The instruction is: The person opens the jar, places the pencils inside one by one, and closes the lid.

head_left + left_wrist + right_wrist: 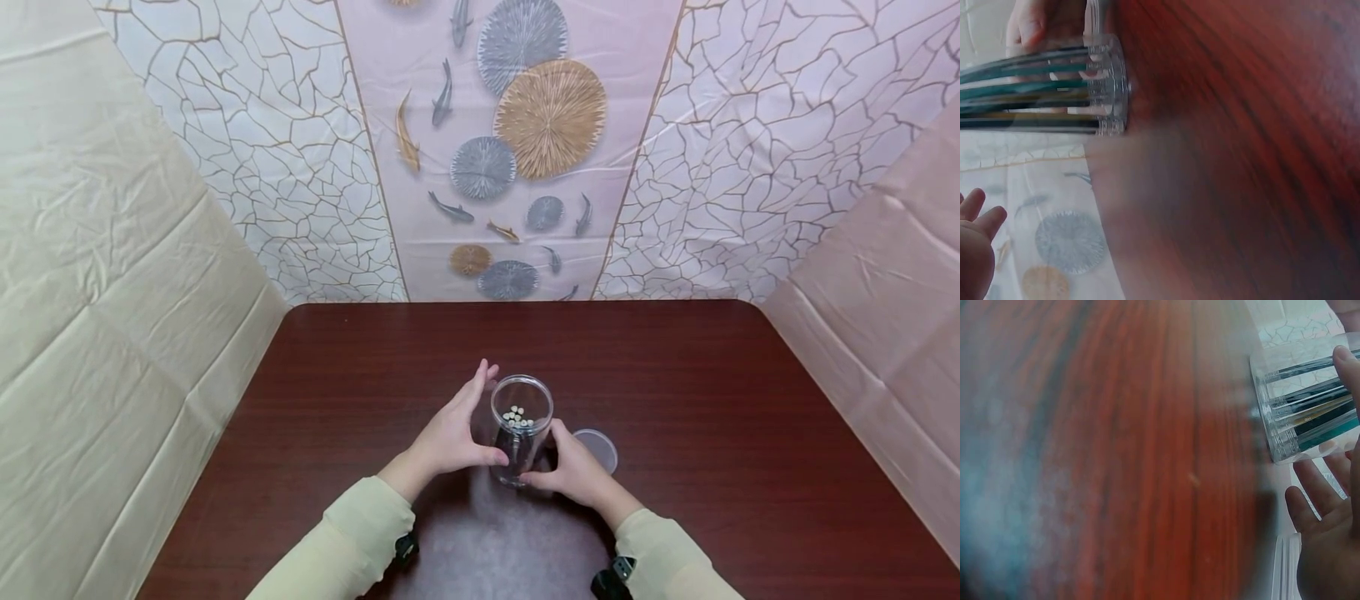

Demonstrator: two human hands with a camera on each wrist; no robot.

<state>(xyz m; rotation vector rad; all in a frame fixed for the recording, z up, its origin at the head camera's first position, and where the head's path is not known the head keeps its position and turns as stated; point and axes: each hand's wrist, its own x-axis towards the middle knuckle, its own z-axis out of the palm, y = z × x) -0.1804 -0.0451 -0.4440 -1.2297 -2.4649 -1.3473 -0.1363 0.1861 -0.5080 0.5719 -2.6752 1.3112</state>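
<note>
A clear plastic jar [522, 392] stands near the middle of the dark red table, its round mouth uncovered. Inside are several slim tubes [1041, 94], dark, green and gold, with clear ridged lower ends. From above, their pale round tops [517, 418] show. My right hand [573, 471] grips the jar low on its right side, thumb across the front; some of its fingers [1319, 494] spread beside the wall. To the left, my left hand [453, 433] has straight, spread fingers, and its thumb overlaps the jar's front. Whether that thumb touches is unclear.
A round translucent lid [597, 451] lies on the table just right of my right hand, partly behind it. The table [360, 350] reaches back to a patterned cloth wall [315, 183]. Pale cloth hangs at both sides.
</note>
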